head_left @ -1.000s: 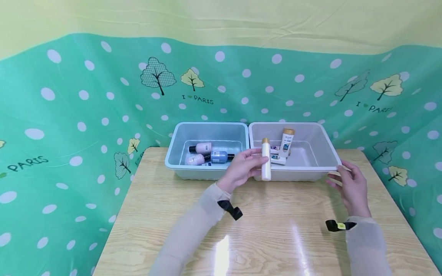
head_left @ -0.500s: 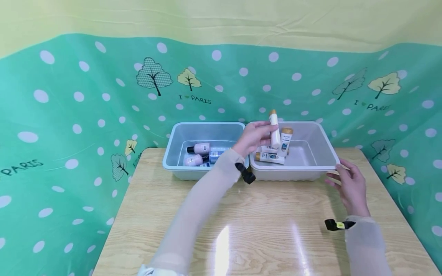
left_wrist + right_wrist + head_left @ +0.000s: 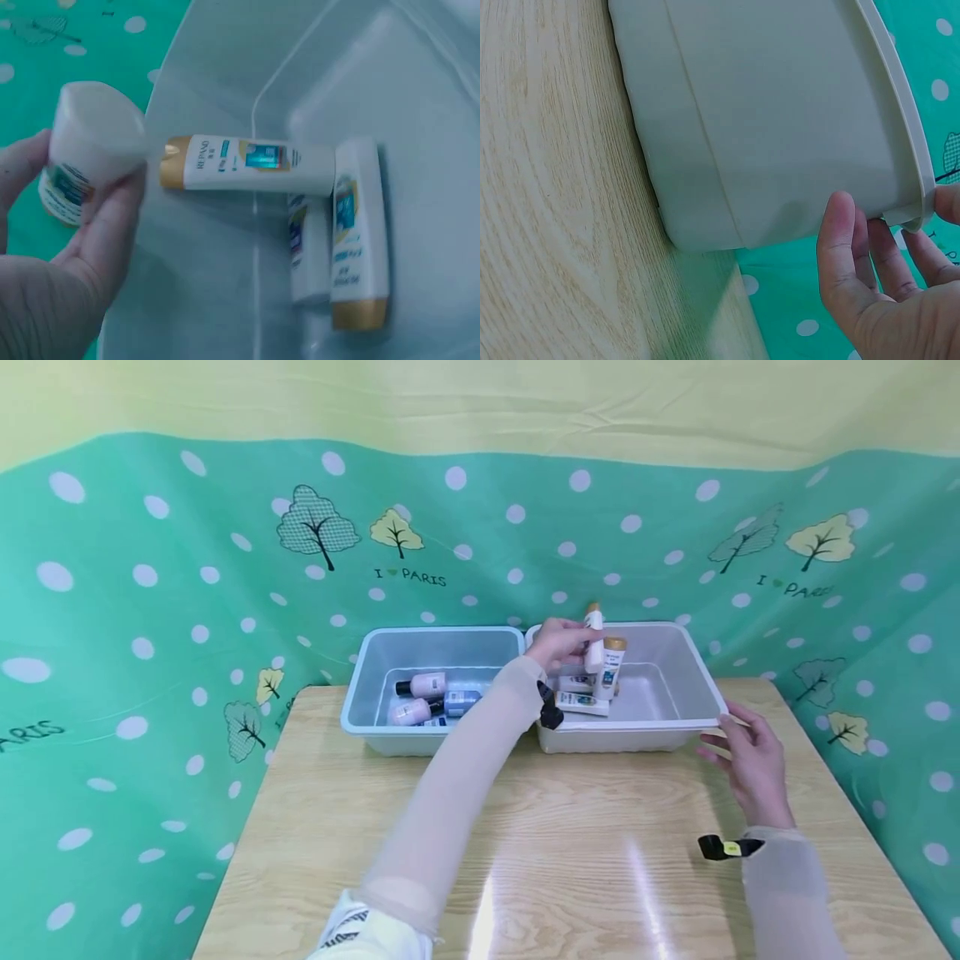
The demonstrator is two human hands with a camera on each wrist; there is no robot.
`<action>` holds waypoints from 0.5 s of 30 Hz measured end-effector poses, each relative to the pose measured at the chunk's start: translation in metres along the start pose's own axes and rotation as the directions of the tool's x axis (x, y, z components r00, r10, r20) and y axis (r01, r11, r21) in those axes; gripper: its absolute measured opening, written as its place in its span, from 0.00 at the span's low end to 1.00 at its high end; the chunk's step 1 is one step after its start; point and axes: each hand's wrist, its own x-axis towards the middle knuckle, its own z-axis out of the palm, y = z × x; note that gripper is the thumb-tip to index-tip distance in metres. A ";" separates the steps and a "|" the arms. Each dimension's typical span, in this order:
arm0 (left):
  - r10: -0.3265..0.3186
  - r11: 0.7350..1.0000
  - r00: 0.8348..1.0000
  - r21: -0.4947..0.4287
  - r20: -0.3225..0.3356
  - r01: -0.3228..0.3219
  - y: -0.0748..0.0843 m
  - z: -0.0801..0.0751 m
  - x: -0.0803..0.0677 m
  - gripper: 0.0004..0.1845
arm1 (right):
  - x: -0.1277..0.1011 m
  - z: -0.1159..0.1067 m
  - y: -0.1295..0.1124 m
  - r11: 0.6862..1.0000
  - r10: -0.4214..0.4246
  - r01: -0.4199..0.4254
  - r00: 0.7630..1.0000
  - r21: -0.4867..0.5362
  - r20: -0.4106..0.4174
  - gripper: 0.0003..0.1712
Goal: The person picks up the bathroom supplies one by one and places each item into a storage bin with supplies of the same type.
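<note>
Holding a cream bottle point(image 3: 594, 643) upright over the white bin point(image 3: 701, 689), our left hand point(image 3: 557, 642) has its fingers curled round the bottle's body, the gold cap pointing up above the grip. In the left wrist view the bottle point(image 3: 88, 150) sits between thumb and fingers of that hand point(image 3: 52, 292), its flat bottom end turned toward the camera, so the bottle lies fully inside the grip and above the bin's back left corner.

Below it in the bin we see three more gold-capped bottles: one leaning point(image 3: 609, 667) against the back wall just beside the held one, and two lying flat point(image 3: 581, 702) on the floor of the bin. From the wrist, the leaning one point(image 3: 247, 162) runs across the others point(image 3: 358, 232).

Our right hand point(image 3: 746, 760) rests at the bin's near right corner, fingers fairly straight, fingertips point(image 3: 838, 225) touching the wall under the rim point(image 3: 900, 135); it grips nothing that we can make out.

To the left, touching the white bin, stands a blue bin point(image 3: 360, 693) with pink and blue bottles point(image 3: 423, 697) lying inside. Both bins sit at the far edge of the wooden counter point(image 3: 585, 860), before a green dotted cloth point(image 3: 150, 610).
</note>
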 end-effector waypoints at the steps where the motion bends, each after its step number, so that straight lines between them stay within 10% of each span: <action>1: -0.015 1.000 1.000 0.010 -0.001 0.015 -0.003 -0.001 0.002 0.27 | 0.000 0.001 0.000 1.000 0.002 -0.002 1.000 -0.003 -0.001 0.28; 15: -0.070 0.997 0.995 -0.010 0.072 0.071 -0.012 -0.010 0.011 0.23 | 0.000 0.003 -0.001 1.000 0.005 -0.005 1.000 -0.023 -0.008 0.29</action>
